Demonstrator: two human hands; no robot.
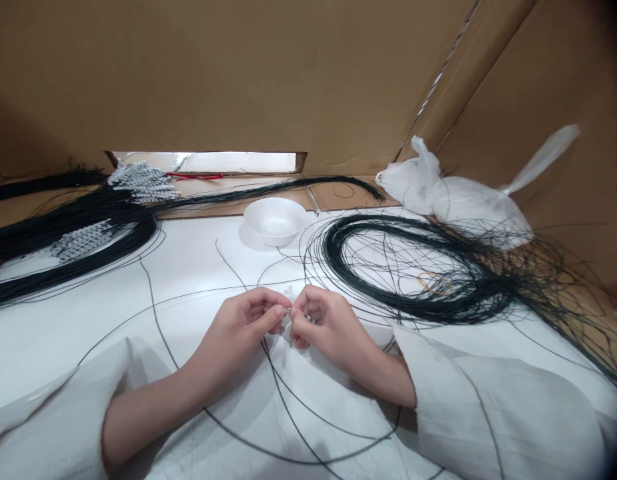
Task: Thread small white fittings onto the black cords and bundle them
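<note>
A person's left hand (248, 320) and right hand (321, 320) meet fingertip to fingertip over a white work surface (198, 267), both pinching a small silvery bead (289, 311) at the end of a thin black cord (278, 383) that trails back toward the body in loose loops. Just beyond the hands sits a shallow white bowl (275, 220); its contents cannot be made out. To the right lies a large coil of loose black cords (413, 267), with a yellow rubber band (435, 283) among them and a knotted white plastic bag (453, 197) behind. At far left, a thick bundle of black cords (63, 230) shows clusters of silver-white beaded ends (143, 181), which reads as the finished pile. Judged by the two heaps, a good share appears done, while the coil at right suggests plenty remains. Cardboard walls (288, 73) enclose the station.
</note>
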